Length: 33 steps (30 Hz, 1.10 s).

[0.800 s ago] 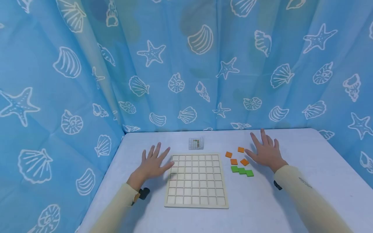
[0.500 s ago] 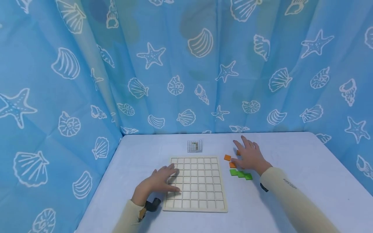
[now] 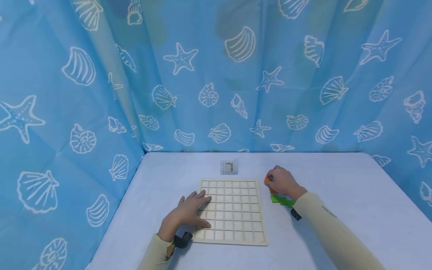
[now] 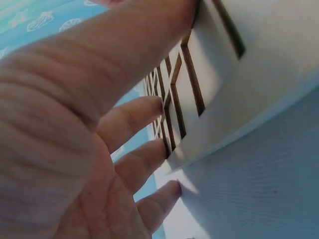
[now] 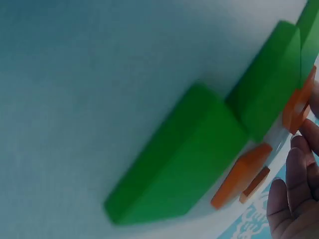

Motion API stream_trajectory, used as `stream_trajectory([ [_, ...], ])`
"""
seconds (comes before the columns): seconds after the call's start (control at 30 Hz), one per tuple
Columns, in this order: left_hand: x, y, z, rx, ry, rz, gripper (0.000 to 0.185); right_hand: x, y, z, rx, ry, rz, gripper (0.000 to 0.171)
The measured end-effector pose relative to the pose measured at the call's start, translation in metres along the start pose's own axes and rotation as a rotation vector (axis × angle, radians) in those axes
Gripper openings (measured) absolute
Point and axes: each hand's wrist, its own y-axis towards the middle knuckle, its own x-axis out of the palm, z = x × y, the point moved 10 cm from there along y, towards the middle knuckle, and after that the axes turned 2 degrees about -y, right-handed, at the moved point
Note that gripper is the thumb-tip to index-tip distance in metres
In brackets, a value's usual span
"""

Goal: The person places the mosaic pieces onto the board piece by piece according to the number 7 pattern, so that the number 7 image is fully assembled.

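My right hand (image 3: 283, 182) pinches an orange square tile (image 3: 267, 179) beyond the board's right edge. Just below that hand, green square tiles (image 3: 282, 200) lie in a slanting row, partly hidden by the wrist. The right wrist view shows a large green tile (image 5: 179, 154) up close, with an orange tile (image 5: 242, 174) lying beyond it near the fingers. My left hand (image 3: 189, 213) lies with spread fingers over the left edge of a pale wooden grid board (image 3: 233, 242). In the left wrist view its fingertips (image 4: 149, 107) reach right to the board's edge.
A small card (image 3: 229, 167) printed with a grid and a few coloured squares lies behind the board. The white table (image 3: 175, 167) ends at a blue curtain (image 3: 202, 112) with shell and starfish prints, which also runs along the left.
My right hand has moved left and down onto the orange tiles and pinched one. The left hand has come right and down onto the board's left edge.
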Motion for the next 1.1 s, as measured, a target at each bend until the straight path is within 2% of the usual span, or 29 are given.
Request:
stream_trajectory([
  [0.17,-0.001,-0.001,0.003,-0.003,-0.002,0.0,0.092,0.0,0.0,0.003,0.055,0.064,-0.009,0.029],
  [0.33,0.001,0.001,0.004,-0.003,-0.01,0.002,0.092,-0.014,-0.005,-0.008,0.047,0.143,0.043,0.018],
  [0.47,0.0,0.001,0.002,-0.013,-0.001,0.018,0.091,-0.025,-0.004,-0.031,0.001,0.205,0.088,0.016],
  [0.53,0.0,0.001,0.002,-0.02,0.004,0.022,0.091,-0.025,-0.003,-0.045,-0.035,0.217,0.082,0.015],
  [0.83,0.0,-0.002,0.001,-0.045,-0.022,0.022,0.09,-0.006,0.0,-0.103,-0.148,0.317,0.018,0.008],
  [0.97,-0.001,-0.002,0.002,-0.046,-0.016,0.013,0.089,0.004,-0.001,-0.123,-0.167,0.38,-0.024,0.009],
  [1.1,0.0,0.0,0.003,-0.032,-0.01,0.006,0.088,0.011,-0.002,-0.138,-0.163,0.397,-0.04,0.01],
])
